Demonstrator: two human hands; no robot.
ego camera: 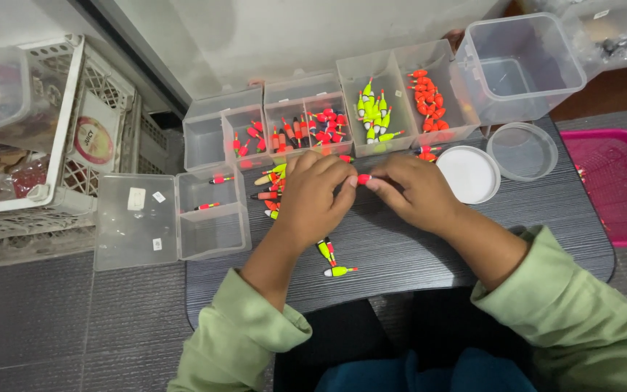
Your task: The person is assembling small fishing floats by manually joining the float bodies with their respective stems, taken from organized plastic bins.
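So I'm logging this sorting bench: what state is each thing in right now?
left hand: pinching one end of the red float
right hand: pinching its other end
red float: held between both hands, above the table
hinged clear box: open, lid flat, two floats inside
large clear tub: open, empty
white round lid: off, lying flat
yellow-green floats: loose on the table

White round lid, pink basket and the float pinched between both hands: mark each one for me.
White round lid [468,174], head view, centre of its flat top.
Pink basket [615,185], head view, mesh floor inside.
Float [363,178], head view, red tip showing between the fingertips.
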